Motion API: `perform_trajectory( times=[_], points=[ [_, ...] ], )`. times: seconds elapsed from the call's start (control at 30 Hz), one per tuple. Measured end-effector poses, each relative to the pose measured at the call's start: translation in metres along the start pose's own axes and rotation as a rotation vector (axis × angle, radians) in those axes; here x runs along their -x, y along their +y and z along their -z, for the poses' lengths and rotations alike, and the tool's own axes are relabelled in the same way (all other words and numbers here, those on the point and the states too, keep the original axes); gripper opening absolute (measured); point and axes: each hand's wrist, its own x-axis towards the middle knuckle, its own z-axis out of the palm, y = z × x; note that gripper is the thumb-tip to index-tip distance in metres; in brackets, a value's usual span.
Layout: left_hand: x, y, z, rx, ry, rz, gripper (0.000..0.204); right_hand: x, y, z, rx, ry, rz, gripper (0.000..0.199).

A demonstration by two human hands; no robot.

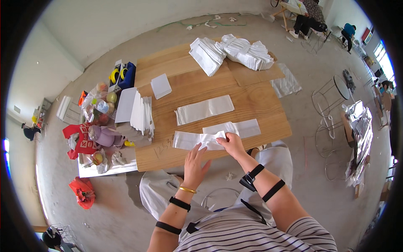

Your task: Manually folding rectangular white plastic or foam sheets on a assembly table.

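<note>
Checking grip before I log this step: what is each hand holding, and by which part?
The right hand pinches the white paper bag at its crumpled right end. The left hand holds nothing; its fingertips rest near the bag's lower edge on the wooden table.

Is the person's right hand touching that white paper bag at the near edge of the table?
Touching. The head view shows the right hand with its fingertips pinching the white paper bag near its middle.

You get bright, even daylight; windows (383,59) at the upper right glare white, shadows stay soft, fisheye edges bend and darken.
</note>
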Motion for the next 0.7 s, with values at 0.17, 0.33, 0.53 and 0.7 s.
perform_trajectory(
  times=[0.17,0.33,0.53,0.7],
  points=[
    [-0.026,0.007,-0.008,0.122,0.089,0.035,0.043,0.002,-0.001,0.006,0.048,-0.013,0.026,0.051],
    [-0.045,0.007,-0.014,0.147,0.056,0.046,0.035,0.001,0.000,0.005,-0.017,-0.035,0.063,0.053],
    [-0.056,0.007,-0.021,0.134,-0.013,0.046,0.022,0.001,-0.001,0.008,-0.063,-0.106,-0.072,0.049],
    [-0.057,0.001,-0.022,0.209,0.048,0.032,0.011,0.006,0.004,0.019,-0.360,-0.152,-0.128,0.040]
  ],
)
